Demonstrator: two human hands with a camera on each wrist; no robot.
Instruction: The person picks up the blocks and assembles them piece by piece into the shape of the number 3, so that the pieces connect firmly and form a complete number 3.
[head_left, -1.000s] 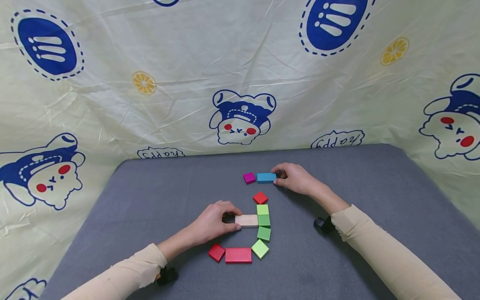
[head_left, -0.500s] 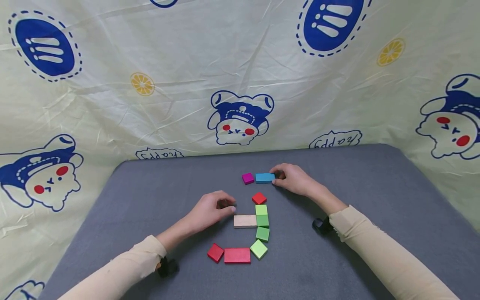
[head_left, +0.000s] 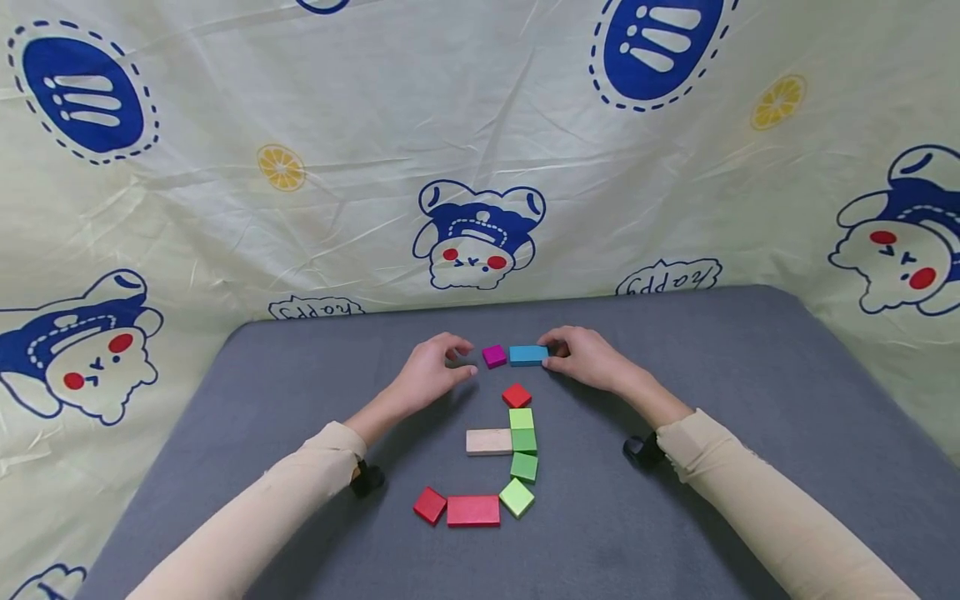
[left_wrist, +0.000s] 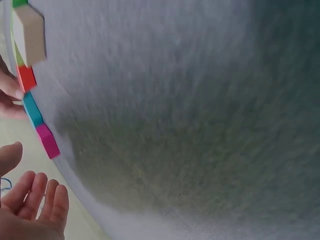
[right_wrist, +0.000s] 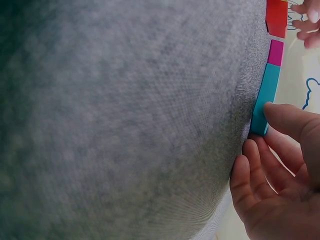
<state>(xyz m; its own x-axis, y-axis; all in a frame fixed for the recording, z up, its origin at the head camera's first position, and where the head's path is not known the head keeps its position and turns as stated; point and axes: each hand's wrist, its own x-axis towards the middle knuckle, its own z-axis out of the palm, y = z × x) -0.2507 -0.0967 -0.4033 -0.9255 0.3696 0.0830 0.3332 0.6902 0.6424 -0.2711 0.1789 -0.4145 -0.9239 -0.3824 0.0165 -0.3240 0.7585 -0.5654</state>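
Observation:
My right hand (head_left: 591, 357) pinches the right end of a long blue block (head_left: 528, 356) lying flat on the grey table. In the right wrist view the thumb (right_wrist: 285, 117) is laid against that block's end. A small magenta block (head_left: 494, 357) sits just left of the blue one, slightly turned. Left of it, my left hand (head_left: 431, 371) hovers with thumb and fingers spread, holding nothing. Nearer me, a red block (head_left: 517, 395) is set cornerwise above a light green block (head_left: 521, 418) and a green block (head_left: 523, 440).
From the green block a pale wooden block (head_left: 488, 442) extends leftward. Below come another green block (head_left: 524, 467), a turned light green block (head_left: 517, 497), a long red block (head_left: 473, 511) and a tilted red block (head_left: 430, 505). A printed cloth (head_left: 375, 225) hangs behind the table.
My left hand has let go of the pale wooden block and moved away from me to beside the magenta block. The right hand keeps its place at the blue block.

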